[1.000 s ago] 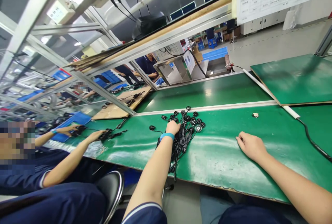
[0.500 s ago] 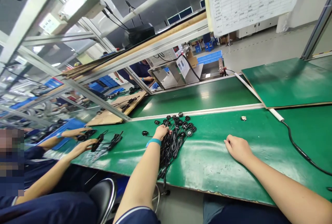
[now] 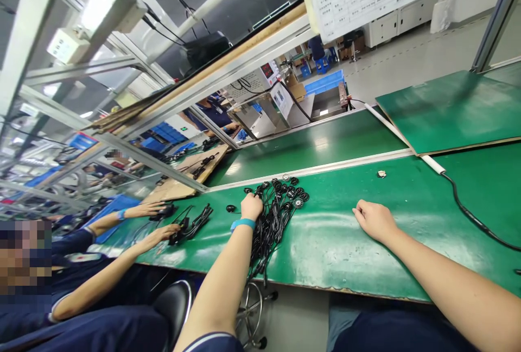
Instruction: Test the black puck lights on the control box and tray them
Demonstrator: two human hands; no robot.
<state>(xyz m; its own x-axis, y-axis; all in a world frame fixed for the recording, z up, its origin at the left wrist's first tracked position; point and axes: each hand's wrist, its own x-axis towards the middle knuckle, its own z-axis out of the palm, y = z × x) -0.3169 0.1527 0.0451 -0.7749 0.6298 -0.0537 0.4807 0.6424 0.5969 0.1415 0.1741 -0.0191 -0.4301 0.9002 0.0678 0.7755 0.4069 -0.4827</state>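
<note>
My left hand [image 3: 251, 208], with a teal band at the wrist, rests at the left side of a pile of black cables [image 3: 272, 227] with round black ends. Its fingers are curled at the pile, and what they hold is too small to make out. On the green tabletop [image 3: 325, 249] to the right lies my right hand [image 3: 372, 220], loosely closed with nothing visible in it. One round black piece [image 3: 230, 208] sits just left of my left hand.
At the left, a co-worker's hands [image 3: 163, 232] handle black cabled parts [image 3: 199, 221]. A small pale object [image 3: 381, 174] lies beyond my right hand. A white tube with a black cable [image 3: 433, 164] and a raised green board [image 3: 456, 113] are at the right.
My left hand has shifted slightly toward the pile's left edge. The co-worker's hands and black parts have moved right. The view has tilted a little.
</note>
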